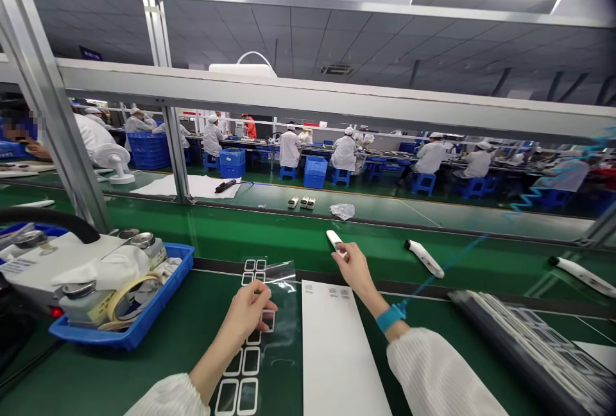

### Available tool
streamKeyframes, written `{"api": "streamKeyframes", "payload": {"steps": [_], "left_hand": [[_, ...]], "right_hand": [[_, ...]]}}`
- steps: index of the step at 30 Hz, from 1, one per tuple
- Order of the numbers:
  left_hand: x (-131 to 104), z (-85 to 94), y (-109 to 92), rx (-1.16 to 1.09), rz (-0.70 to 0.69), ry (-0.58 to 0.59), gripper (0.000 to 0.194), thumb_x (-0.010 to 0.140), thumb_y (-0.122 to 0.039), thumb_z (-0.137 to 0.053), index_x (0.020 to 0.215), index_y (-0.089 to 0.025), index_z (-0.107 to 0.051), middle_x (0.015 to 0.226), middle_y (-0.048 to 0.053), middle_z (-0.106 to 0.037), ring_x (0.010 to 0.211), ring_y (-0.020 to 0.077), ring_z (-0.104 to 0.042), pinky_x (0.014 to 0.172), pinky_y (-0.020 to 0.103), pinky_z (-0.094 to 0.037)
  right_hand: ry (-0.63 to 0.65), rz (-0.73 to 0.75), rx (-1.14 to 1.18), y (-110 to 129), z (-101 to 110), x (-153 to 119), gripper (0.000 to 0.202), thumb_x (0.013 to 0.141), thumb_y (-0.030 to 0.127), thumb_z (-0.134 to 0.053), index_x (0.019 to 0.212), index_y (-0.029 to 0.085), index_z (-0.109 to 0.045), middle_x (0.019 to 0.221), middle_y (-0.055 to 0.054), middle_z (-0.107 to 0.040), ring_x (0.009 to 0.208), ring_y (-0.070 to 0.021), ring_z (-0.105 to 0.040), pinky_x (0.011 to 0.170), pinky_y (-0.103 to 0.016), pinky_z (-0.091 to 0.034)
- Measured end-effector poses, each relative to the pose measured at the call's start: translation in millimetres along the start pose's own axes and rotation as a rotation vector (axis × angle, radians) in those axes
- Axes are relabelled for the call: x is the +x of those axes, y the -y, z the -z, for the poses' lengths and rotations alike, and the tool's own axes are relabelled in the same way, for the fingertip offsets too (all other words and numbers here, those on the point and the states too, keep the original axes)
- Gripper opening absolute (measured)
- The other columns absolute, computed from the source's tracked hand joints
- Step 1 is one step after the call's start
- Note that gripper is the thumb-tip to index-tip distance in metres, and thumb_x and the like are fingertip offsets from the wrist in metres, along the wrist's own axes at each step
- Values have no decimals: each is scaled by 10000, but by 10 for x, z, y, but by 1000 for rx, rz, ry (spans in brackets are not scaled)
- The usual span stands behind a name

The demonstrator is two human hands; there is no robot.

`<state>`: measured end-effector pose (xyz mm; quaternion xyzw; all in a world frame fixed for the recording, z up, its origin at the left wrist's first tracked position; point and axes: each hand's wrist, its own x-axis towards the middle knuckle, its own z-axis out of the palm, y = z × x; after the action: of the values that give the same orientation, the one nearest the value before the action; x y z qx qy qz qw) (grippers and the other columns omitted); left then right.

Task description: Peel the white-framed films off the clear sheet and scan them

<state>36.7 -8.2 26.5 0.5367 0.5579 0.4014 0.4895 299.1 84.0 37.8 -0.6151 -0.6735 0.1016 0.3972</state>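
In the head view, the left hand pinches a small dark rectangular label with a pale border against a clear film sheet lying on the green counter; the sheet carries two columns of the same white-framed rectangles, some near its far edge and more toward the person. The right hand reaches forward and closes its fingertips on a slim white device at the edge of the green conveyor belt. A plain white card lies between the hands, just beside the film. A blue tray of tools sits to the left.
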Motion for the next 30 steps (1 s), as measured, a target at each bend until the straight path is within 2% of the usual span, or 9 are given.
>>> {"api": "streamKeyframes", "payload": {"steps": [3,5,7,15,20,23,25,27,30], "left_hand": [[-74,-52,-86,-84,-3,-11,327,781,-534,-472,788,-213,-412,653,45,-652,540,160,-606,493,279,-525],[-130,-110,-164,-122,-26,-26,349,771,-549,-488,797,-211,-407,626,47,-650,512,164,-608,482,282,-528],[-194,-174,-260,-147,-58,-37,364,761,-558,-507,807,-209,-414,614,42,-644,514,174,-619,473,281,-532],[-530,-550,-576,-138,-211,-10,293,800,-486,-502,807,-198,-447,575,-8,-599,504,163,-622,436,240,-517],[-702,-678,-783,-328,-147,156,338,737,-489,-607,815,-190,-472,659,35,-640,653,201,-660,403,196,-475],[-808,-784,-971,-436,-156,155,331,716,-465,-658,804,-175,-524,812,70,-666,843,232,-663,491,219,-522],[-957,-1039,-1063,-436,-298,146,265,785,-434,-603,802,-171,-572,874,65,-664,924,225,-641,673,295,-564],[-1219,-1482,-1074,-324,-513,201,217,860,-364,-523,804,-176,-617,883,61,-673,906,199,-633,809,322,-528],[-1767,-2322,-909,-130,-876,487,218,898,-211,-449,844,-188,-658,949,83,-676,892,192,-620,822,315,-506]], "right_hand": [[89,211,100,485,86,-495,137,892,242,-511,797,194,-598,827,-30,-549,734,-180,-546,673,-273,-435],[164,444,216,772,149,-818,147,916,197,-476,833,196,-597,837,-36,-538,783,-190,-533,706,-298,-417],[191,539,194,971,202,-1062,149,919,148,-468,859,197,-595,835,-37,-527,784,-195,-513,702,-316,-392],[81,541,33,1095,450,-1354,189,908,74,-434,808,181,-553,795,-37,-507,744,-197,-481,671,-323,-363],[109,677,82,1123,1107,-1524,167,905,122,-417,779,183,-509,776,-39,-503,740,-193,-476,658,-311,-391],[-152,546,190,1056,1757,-1561,162,920,158,-453,777,181,-526,764,-18,-503,694,-161,-475,641,-284,-389],[-430,417,207,963,2201,-1534,143,894,194,-543,752,181,-556,716,7,-494,642,-141,-452,594,-263,-359],[-659,375,296,869,2586,-1484,97,843,213,-614,756,177,-592,683,18,-502,604,-130,-437,562,-255,-341],[-887,416,396,810,2989,-1412,85,769,227,-682,749,165,-627,619,27,-498,544,-120,-415,519,-257,-320]]}}
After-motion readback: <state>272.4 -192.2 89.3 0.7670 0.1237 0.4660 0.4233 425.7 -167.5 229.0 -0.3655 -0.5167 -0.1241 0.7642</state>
